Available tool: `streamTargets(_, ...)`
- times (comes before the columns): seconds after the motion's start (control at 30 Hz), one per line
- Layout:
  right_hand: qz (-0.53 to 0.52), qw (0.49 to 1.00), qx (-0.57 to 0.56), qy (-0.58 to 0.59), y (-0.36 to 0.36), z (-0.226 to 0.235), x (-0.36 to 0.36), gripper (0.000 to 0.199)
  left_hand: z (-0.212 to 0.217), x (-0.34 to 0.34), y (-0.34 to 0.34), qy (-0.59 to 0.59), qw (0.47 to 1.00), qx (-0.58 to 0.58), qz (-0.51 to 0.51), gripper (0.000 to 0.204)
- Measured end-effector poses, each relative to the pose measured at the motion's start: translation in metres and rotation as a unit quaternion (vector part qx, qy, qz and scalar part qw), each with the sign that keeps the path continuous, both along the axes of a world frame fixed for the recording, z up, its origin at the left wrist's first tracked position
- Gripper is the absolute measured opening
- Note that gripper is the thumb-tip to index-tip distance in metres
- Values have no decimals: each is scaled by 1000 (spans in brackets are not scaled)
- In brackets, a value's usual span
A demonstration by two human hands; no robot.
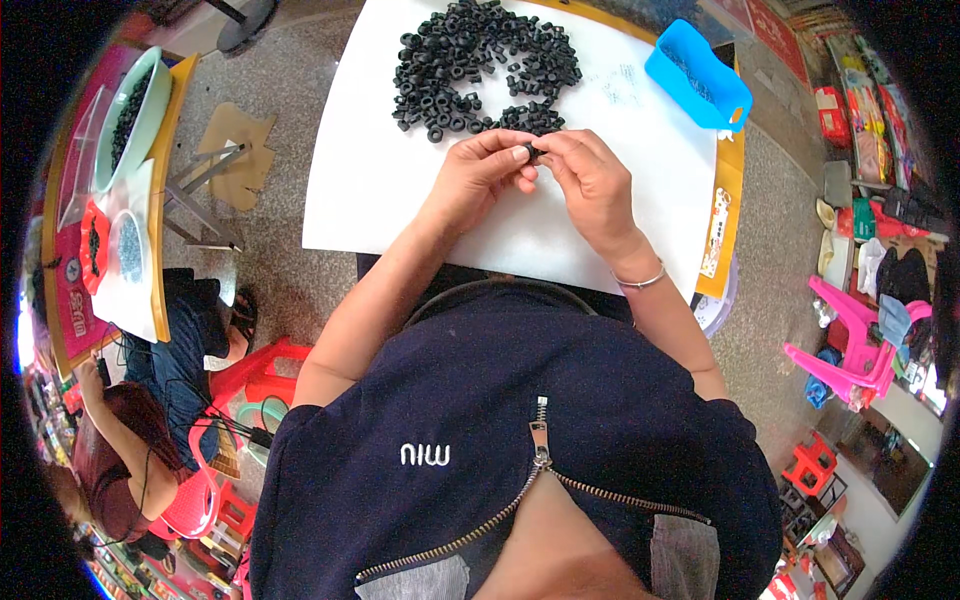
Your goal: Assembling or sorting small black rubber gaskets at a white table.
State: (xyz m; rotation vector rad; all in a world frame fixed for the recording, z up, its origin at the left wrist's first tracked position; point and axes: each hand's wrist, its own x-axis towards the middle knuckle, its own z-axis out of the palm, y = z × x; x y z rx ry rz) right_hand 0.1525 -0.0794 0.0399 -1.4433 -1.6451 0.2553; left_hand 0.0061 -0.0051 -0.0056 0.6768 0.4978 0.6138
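Over the white table top point(390, 180), my two hands meet at the fingertips. My left hand point(485, 170) pinches a small black ring-like part point(533, 152) between thumb and fingers. Close against it, my right hand point(592, 185) has thumb and forefinger pressed together at the part's other side; whatever is between those fingertips is too small to make out. Just beyond the hands lies a pile of short black hollow cylinders point(425, 85), spread in a rough loop. A blue plastic tray point(728, 112) at the far right holds many tiny pieces.
Tiny pieces point(622, 85) are scattered between pile and tray. At the left, another person point(130, 440) sits by a second table with a pale green basin point(105, 150) of black parts and a red tray point(92, 275). A pink stool point(850, 345) stands at the right.
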Motion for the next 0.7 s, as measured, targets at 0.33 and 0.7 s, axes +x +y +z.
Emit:
streamTargets(0.33,29,993,61,-94,1,-6,2,23,15,6,-10,66,996,60,25,25)
streamTargets(0.7,27,977,-106,182,-9,3,-9,20,6,1,-4,47,997,59,-21,27)
